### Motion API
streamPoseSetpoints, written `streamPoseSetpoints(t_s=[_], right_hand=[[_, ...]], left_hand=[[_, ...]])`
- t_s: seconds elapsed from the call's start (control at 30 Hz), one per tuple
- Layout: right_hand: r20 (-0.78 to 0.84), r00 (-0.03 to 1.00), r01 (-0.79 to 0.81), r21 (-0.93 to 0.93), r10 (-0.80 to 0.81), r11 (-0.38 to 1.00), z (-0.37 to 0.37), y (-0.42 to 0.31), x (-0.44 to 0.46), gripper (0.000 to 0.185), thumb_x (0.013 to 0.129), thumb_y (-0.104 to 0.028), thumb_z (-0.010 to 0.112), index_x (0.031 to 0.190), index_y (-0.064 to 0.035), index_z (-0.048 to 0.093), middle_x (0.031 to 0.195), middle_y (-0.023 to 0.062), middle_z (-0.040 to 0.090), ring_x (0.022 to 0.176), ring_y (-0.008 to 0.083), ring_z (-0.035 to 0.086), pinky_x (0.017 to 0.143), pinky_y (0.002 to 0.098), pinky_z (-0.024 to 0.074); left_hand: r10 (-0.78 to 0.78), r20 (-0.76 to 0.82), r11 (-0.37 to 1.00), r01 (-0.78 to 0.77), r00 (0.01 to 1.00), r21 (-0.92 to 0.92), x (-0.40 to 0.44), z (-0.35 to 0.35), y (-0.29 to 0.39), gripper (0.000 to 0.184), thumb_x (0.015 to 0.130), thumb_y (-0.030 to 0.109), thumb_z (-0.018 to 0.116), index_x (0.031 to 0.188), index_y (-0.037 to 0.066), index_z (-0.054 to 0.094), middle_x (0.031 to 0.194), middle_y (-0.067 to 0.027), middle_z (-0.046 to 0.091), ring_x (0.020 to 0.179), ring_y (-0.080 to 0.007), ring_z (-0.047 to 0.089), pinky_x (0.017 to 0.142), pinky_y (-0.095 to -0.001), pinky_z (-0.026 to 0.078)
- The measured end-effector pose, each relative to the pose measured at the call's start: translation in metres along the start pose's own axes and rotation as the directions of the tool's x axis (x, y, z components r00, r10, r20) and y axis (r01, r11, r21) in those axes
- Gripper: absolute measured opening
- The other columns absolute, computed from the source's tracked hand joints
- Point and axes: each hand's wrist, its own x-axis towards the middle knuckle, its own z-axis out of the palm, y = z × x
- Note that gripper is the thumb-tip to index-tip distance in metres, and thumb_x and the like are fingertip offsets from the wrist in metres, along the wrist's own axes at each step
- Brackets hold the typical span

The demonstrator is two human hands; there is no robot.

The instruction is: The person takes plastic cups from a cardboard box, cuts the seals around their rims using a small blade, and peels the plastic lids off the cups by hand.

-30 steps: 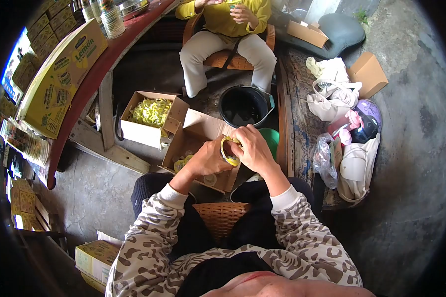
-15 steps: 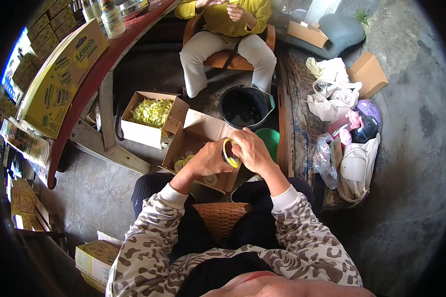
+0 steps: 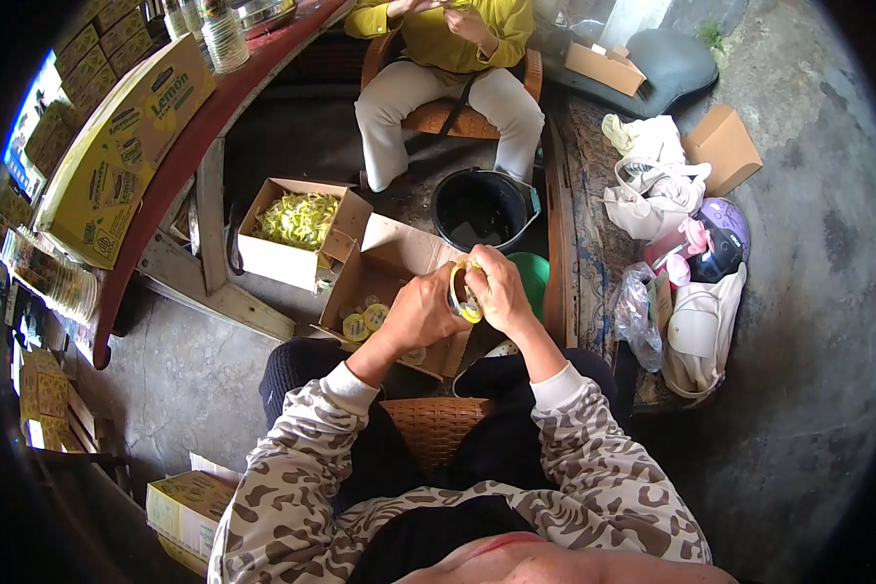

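In front of my lap I hold a small plastic cup [image 3: 468, 310] with a yellow rim, tilted so its round end shows. My left hand [image 3: 424, 310] is wrapped round its left side. On the other side, the fingers of my right hand [image 3: 499, 290] pinch the yellow edge. Part of the cup is hidden by my fingers. Below my hands stands an open cardboard box [image 3: 399, 238]. Several cups with yellow-and-white lids [image 3: 356, 326] lie in it, partly covered by my left arm.
A box of yellow strips [image 3: 297, 222] stands left, beyond it a red-edged table [image 3: 180, 146] with a lemon carton [image 3: 127, 156]. Ahead are a black bucket [image 3: 482, 209] and green basin [image 3: 529, 277]. A seated person [image 3: 448, 78] faces me. Bags [image 3: 701, 331] lie right.
Both hands and the cup have shifted slightly to the right and turned a little. More of the lidded cups in the box now shows beside my left hand.
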Motion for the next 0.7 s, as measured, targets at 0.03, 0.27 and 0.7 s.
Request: streamPoseSetpoints(t_s=[0.03, 0.27, 0.7], right_hand=[[-0.001, 1.0, 0.0, 0.0, 0.0, 1.0, 0.001, 0.001, 0.0, 0.013, 0.089, -0.012, 0.059, 0.092, -0.002, 0.051, 0.085, 0.017, 0.056, 0.083, 0.0382, 0.057, 0.074, 0.0456, 0.0464], [-0.016, 0.999, -0.039, -0.044, 0.038, 0.998, -0.001, 0.001, 0.005, 0.014, 0.089, -0.014, 0.06, 0.092, -0.0024, 0.052, 0.086, 0.0177, 0.058, 0.082, 0.0394, 0.058, 0.074, 0.0473, 0.0463], [0.192, 0.968, 0.189, -0.129, -0.162, 0.974, -0.006, 0.002, -0.002, 0.018, 0.083, -0.003, 0.065, 0.096, -0.0007, 0.053, 0.087, 0.0172, 0.058, 0.089, 0.038, 0.058, 0.077, 0.0451, 0.0467]], left_hand=[[0.002, -0.031, 0.999, -0.001, 1.0, 0.038, 0.0, 0.003, 0.0, 0.052, 0.066, 0.023, 0.084, 0.106, 0.001, 0.058, 0.088, -0.0218, 0.068, 0.084, -0.0418, 0.067, 0.073, -0.0441, 0.054], [0.019, -0.119, 0.992, -0.003, 0.993, 0.127, 0.004, 0.006, 0.006, 0.046, 0.067, 0.025, 0.084, 0.098, 0.002, 0.059, 0.085, -0.0213, 0.067, 0.082, -0.0408, 0.067, 0.072, -0.0445, 0.054], [0.13, 0.045, 0.99, -0.132, 0.991, 0.053, 0.0, -0.017, -0.007, 0.033, 0.068, 0.022, 0.075, 0.09, 0.002, 0.06, 0.077, -0.0195, 0.067, 0.076, -0.041, 0.065, 0.07, -0.0451, 0.052]])
